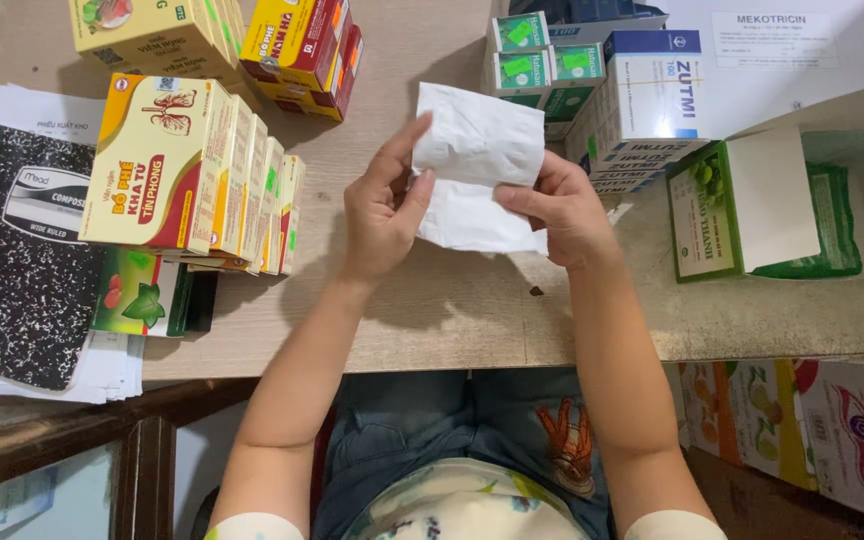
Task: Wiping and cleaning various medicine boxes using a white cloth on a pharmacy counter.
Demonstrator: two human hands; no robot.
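Nearest the camera are the person's lap in blue jeans and both bare forearms reaching up over the near edge of the wooden surface (432,330). Just beyond that edge, above the middle of the surface, the two hands hold a white plastic bag (477,165) — crumpled, lifted clear of the wood. The left hand (382,215) has its grip pressed together on the bag's left edge, thumb in front and fingers behind. The right hand (562,210) pinches the bag's lower right part, with its thumb lying across the front of the plastic.

At the near left lies a black-and-white speckled notebook (17,260) on a stack of white papers (102,375). Just right of it a row of yellow and red boxes (192,170) stands on edge, with a dark green box (152,295) lying beneath its near end. To the right of the hands, an open green and white carton (752,205) rests with its flap raised.

Farther off, beyond the bag, sit small green and white boxes (542,65) and — touching them on the right — a stack of blue and white boxes (647,105). At the far left edge are more yellow boxes (152,30) and red and yellow boxes (302,45).
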